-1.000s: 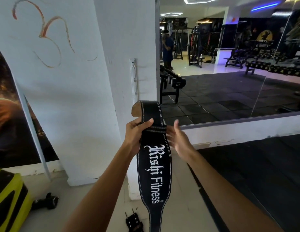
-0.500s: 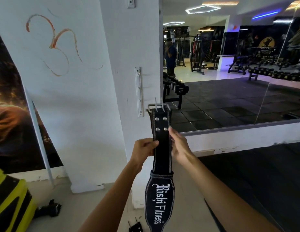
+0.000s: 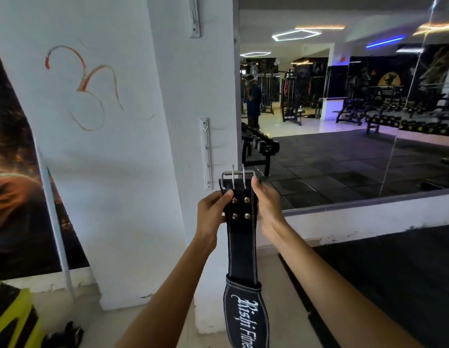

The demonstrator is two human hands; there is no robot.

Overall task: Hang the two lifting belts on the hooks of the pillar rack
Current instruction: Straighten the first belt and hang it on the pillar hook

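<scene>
I hold one black lifting belt (image 3: 241,237) upright in front of me by its buckle end. My left hand (image 3: 210,212) grips the belt's left edge just below the buckle, fingers (image 3: 224,197) curled closed over the leather beside the upper rivets. My right hand (image 3: 264,204) holds the right edge, its fingers closed around the strap, with the thumb reaching up to the corner of the steel double-prong buckle (image 3: 238,177). The buckle stands uppermost, both prongs pointing up. The rest of the belt hangs straight down between my forearms, the printed wide section low in the view.

The white pillar (image 3: 183,101) stands just beyond the belt. A narrow white hook rack (image 3: 205,153) is fixed vertically to its face, a little left of the buckle; its lowest hook sits about level with the buckle top. A second rack strip (image 3: 194,16) shows higher on the pillar. All visible hooks are bare.

Assessment: the step in hand is presenting the first belt to the rack; nothing is hung yet. The second belt is not identifiable here. The next move calls for shifting the buckle left and toward the pillar, lifting its frame over a hook, then easing both grips once the weight settles.
</scene>
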